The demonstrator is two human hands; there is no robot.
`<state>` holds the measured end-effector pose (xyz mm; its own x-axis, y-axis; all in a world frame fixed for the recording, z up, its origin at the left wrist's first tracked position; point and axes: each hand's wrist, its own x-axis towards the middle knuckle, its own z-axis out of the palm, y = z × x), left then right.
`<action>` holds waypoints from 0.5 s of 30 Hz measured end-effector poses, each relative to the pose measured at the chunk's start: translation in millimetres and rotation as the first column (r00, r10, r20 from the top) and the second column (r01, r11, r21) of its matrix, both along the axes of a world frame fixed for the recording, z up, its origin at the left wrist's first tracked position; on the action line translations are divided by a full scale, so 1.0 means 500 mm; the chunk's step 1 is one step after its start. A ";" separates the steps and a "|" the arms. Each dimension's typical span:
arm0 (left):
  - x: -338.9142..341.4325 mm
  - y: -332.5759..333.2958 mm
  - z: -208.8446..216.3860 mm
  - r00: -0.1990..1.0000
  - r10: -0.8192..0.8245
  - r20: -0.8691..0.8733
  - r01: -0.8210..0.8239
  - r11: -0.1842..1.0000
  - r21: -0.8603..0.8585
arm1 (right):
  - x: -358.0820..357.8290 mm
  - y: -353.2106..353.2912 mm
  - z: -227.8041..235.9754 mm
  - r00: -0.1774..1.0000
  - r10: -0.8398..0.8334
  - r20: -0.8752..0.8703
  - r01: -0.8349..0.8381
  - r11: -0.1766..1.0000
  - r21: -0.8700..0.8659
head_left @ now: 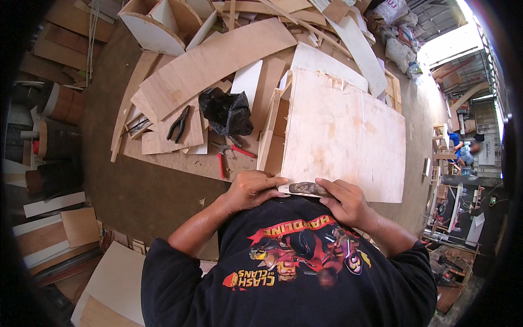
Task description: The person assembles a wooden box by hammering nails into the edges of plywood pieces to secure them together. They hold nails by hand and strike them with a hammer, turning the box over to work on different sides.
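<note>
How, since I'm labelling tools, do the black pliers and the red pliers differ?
Colour: the black pliers have dark handles; the red pliers have red ones.
Spread: the black pliers' handles sit fairly close together, while the red pliers' gape wide.
Place: the red pliers lie nearer the left hand than the black pliers do.
Both lie unheld.

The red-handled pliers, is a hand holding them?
No, the red-handled pliers lie on the brown wooden board, apart from the left hand and the right hand.
</note>
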<state>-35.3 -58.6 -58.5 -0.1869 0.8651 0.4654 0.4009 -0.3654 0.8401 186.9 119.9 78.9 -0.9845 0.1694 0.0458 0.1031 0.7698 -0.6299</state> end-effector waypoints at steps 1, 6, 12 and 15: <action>0.000 -0.001 0.001 1.000 -0.002 0.003 0.002 1.000 -0.005 | 0.002 -0.002 -0.004 1.000 0.005 -0.009 -0.005 0.999 0.032; -0.001 -0.001 -0.003 1.000 -0.004 0.017 0.004 1.000 -0.005 | 0.000 -0.006 0.013 0.995 0.023 0.096 -0.032 0.995 0.095; -0.001 0.003 -0.007 1.000 -0.007 0.019 0.006 1.000 0.021 | 0.003 -0.005 -0.002 0.998 0.018 0.057 -0.022 0.998 0.062; -0.002 0.005 -0.006 1.000 -0.001 0.011 0.001 1.000 0.014 | 0.008 -0.007 0.001 0.997 -0.059 -0.044 0.061 0.998 0.024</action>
